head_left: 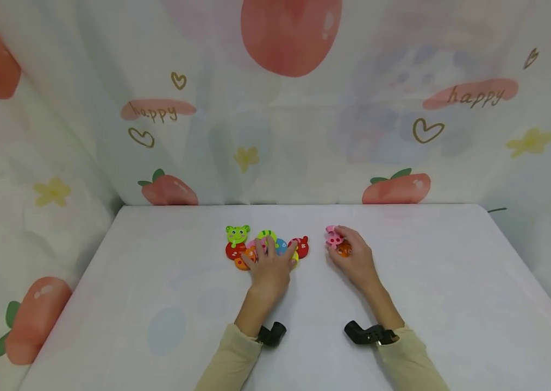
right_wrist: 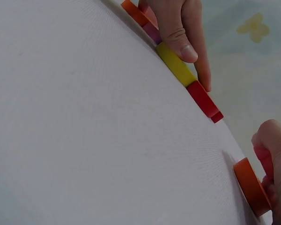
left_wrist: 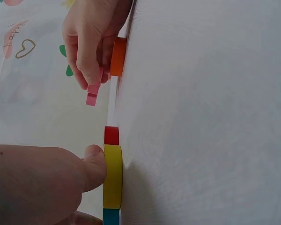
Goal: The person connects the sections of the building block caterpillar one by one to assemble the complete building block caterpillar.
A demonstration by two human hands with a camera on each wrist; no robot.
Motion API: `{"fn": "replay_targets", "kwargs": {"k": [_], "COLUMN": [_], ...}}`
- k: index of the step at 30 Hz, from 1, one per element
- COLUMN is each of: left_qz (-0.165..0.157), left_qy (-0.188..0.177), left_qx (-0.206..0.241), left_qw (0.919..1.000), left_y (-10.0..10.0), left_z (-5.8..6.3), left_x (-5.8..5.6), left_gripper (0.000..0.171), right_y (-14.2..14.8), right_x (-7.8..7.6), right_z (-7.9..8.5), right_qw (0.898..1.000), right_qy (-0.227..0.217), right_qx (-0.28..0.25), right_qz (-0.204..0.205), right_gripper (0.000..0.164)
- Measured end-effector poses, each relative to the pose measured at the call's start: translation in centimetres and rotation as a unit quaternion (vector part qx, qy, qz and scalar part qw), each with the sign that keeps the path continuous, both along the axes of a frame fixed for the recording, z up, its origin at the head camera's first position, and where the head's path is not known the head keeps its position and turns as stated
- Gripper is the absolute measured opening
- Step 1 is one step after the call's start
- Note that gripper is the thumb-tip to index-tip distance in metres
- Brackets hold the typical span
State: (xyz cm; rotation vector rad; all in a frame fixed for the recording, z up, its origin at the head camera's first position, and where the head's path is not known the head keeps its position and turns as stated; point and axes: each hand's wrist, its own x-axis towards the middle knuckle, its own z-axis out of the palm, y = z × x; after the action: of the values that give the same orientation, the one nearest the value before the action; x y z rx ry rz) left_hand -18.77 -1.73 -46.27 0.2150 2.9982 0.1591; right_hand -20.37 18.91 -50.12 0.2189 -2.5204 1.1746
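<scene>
Colourful flat puzzle pieces lie joined as a caterpillar on the table, from a green smiling head (head_left: 237, 234) to a red end piece (head_left: 301, 246). My left hand (head_left: 269, 274) rests spread over the middle of the row and hides part of it. In the left wrist view its thumb touches the edge of a yellow piece (left_wrist: 113, 176). To the right, my right hand (head_left: 355, 260) pinches a pink spotted piece (head_left: 334, 238), tilted and raised off the table. A separate orange piece (head_left: 344, 249) lies under that hand, partly covered by the fingers.
A white cloth covers the table (head_left: 168, 293), whose back edge meets a patterned curtain (head_left: 305, 152). Black straps with small devices (head_left: 271, 334) sit on both wrists. A blue piece (head_left: 281, 246) shows beside the left fingers.
</scene>
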Motion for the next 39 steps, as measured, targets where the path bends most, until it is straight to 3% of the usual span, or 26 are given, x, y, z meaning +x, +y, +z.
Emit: {"fn": "replay_targets", "kwargs": {"k": [16, 24, 30, 35, 39], "left_qz": [-0.004, 0.001, -0.001, -0.002, -0.003], "left_qy": [-0.003, -0.009, -0.01, -0.007, -0.005], "left_qx": [-0.006, -0.01, -0.021, -0.034, -0.038], "left_qw": [1.0, 0.9999, 0.9997, 0.9994, 0.9993], "left_y": [-0.1, 0.0, 0.1, 0.1, 0.0], "left_z": [0.1, 0.0, -0.2, -0.2, -0.2], "left_x": [0.0, 0.0, -0.1, -0.2, -0.2], "left_gripper": [0.054, 0.054, 0.055, 0.056, 0.055], "right_y": [0.2, 0.0, -0.9, -2.1, -3.0], "right_x": [-0.1, 0.0, -0.1, -0.9, -1.8], "right_z": [-0.1, -0.2, 0.6, 1.4, 1.2], "right_qw": [0.997, 0.998, 0.996, 0.993, 0.99], "right_qy": [0.023, 0.044, 0.064, 0.006, -0.057], "right_qx": [-0.066, -0.044, -0.023, -0.01, 0.009], "right_qz": [-0.021, 0.009, 0.066, 0.116, 0.13], "right_gripper": [0.046, 0.046, 0.047, 0.047, 0.047]}}
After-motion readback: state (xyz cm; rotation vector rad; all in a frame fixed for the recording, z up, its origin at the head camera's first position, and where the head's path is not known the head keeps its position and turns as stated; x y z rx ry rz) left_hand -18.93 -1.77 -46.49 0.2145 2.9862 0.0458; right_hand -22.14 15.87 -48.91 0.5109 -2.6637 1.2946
